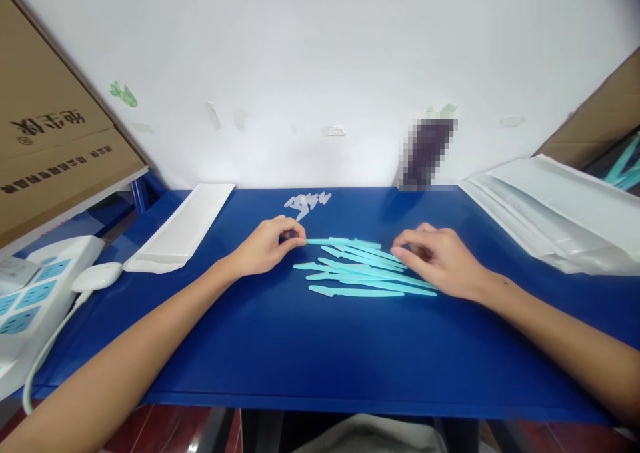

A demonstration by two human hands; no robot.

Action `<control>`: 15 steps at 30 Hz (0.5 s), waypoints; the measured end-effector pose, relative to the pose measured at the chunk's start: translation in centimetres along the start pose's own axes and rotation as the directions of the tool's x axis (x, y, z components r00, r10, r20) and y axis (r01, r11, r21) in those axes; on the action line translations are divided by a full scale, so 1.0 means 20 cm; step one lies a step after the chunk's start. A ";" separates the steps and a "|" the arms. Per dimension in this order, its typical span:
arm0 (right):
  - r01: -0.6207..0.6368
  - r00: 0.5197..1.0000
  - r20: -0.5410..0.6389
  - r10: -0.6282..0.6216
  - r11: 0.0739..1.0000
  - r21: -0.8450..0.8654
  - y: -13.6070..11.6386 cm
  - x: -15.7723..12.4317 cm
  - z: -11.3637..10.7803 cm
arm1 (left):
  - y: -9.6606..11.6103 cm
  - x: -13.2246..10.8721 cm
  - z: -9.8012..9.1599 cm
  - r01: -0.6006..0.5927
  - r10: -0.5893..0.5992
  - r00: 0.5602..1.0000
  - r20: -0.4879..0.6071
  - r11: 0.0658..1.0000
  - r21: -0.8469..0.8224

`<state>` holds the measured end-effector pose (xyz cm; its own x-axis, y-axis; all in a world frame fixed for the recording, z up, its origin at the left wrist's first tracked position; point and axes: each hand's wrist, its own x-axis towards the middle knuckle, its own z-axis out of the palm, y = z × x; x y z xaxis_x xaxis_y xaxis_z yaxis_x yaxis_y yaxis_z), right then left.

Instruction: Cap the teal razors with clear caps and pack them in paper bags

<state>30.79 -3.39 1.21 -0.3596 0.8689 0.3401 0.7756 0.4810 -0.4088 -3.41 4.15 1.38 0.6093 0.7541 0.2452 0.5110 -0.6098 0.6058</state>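
Observation:
Several turquoise razors (367, 292) lie in a loose pile on the blue table (320, 353), their long thin handles pointing mostly left to right. Above the pile's left end, my left hand (280, 243) pinches one end of a turquoise razor (317, 242), which stretches rightward over the back of the pile. My right hand (433, 256) is at the pile's right end, its thumb and forefinger curled close to each other; whether anything is between them is not clear. Small translucent white pieces (306, 202) lie behind the pile.
A white sleeve (183, 230) lies at the left, near a power strip (45, 293) with a white plug and cable. White packets (560, 206) rest at the right. Cardboard boxes (60, 120) flank the white wall, and a pixelated dark object (427, 153) stands against it.

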 end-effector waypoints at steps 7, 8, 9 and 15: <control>0.084 0.996 -0.064 -0.064 0.920 0.384 -0.17 0.00 0.04 | 0.30 -0.01 0.20 -0.001 -0.141 0.966 -0.218 0.838 -0.546; 0.095 0.995 -0.034 -0.089 0.885 0.456 -0.21 -0.01 0.05 | 0.35 -0.02 0.24 -0.007 -0.115 0.975 -0.191 0.840 -0.542; 0.091 0.995 -0.014 -0.098 0.851 0.517 -0.24 -0.01 0.06 | 0.39 -0.04 0.28 -0.024 -0.084 0.979 -0.183 0.852 -0.522; -0.040 0.962 -0.191 0.193 0.795 0.606 -0.17 -0.01 0.06 | 0.36 -0.06 0.30 -0.131 0.088 0.961 -0.262 0.980 -0.151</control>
<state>27.58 -5.09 1.41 -0.0970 0.9069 0.4100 0.3166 0.4186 -0.8512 3.24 -2.55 0.94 0.4713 0.7351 0.4873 0.3299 -0.6593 0.6756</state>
